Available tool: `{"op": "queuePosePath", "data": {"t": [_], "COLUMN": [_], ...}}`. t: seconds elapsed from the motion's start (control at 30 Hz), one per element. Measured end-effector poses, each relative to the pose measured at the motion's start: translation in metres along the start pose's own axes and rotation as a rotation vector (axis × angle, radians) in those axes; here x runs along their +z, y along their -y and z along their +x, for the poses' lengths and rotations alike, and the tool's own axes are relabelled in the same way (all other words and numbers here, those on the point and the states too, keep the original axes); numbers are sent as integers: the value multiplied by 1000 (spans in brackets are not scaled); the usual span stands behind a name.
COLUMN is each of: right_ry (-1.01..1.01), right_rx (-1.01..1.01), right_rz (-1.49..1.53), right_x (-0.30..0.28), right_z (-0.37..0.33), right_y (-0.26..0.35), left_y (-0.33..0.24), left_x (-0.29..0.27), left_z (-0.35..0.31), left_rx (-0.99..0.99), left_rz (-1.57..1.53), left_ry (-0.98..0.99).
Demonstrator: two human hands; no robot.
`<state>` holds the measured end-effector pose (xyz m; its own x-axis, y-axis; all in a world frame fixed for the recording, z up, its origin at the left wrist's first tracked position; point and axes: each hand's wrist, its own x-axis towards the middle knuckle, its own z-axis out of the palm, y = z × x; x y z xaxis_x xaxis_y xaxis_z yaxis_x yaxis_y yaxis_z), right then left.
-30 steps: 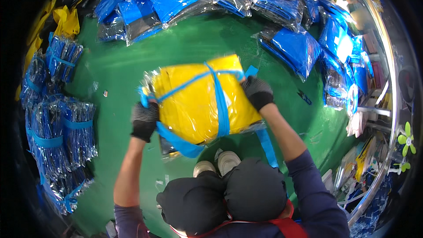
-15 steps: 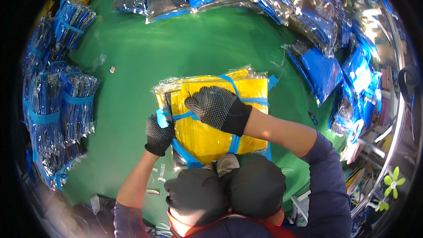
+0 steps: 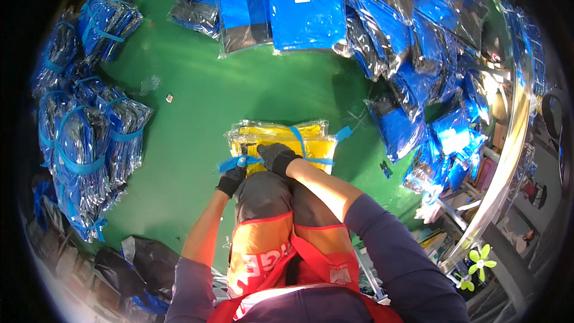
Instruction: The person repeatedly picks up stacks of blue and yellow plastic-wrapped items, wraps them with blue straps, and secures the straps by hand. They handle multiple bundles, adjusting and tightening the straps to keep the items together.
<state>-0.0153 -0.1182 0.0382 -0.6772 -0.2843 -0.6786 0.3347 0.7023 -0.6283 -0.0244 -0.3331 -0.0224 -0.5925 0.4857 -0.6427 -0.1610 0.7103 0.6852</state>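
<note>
A bundle of folded yellow goods (image 3: 320, 145) in clear plastic wrap lies on the green floor by my knees. Blue straps (image 3: 297, 137) cross over it. At its near left side my left hand (image 3: 232, 178), in a black dotted glove, is closed around a blue strap (image 3: 229, 164) whose free end sticks out to the left. My gloved right hand (image 3: 277, 157) is closed on the same strap, over the top of the bundle; its fingertips are partly hidden. My knees cover the bundle's near edge.
Strapped bundles of blue goods (image 3: 81, 143) stand along the left. Loose blue packages (image 3: 308, 15) in clear plastic are heaped across the far side and down the right. A curved metal rail (image 3: 499, 197) runs at the right. Dark bags (image 3: 149, 260) lie at the lower left.
My view has tilted and my body has leaned back, so more of my legs shows. Both hands stay closed at the strap. My knees now cover more of the bundle.
</note>
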Motion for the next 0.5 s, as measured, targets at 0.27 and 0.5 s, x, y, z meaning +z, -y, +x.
{"op": "queuePosePath", "data": {"t": [0.27, 0.5], "right_ry": [152, -624], "right_rx": [4, 585], "right_rz": [294, 737], "right_x": [-5, 32], "right_z": [56, 0], "right_y": [-54, 0], "left_y": [24, 39], "left_x": [-5, -25], "left_z": [38, -55], "left_rx": [-11, -583], "left_rz": [-324, -1117], "left_ry": [17, -509]}}
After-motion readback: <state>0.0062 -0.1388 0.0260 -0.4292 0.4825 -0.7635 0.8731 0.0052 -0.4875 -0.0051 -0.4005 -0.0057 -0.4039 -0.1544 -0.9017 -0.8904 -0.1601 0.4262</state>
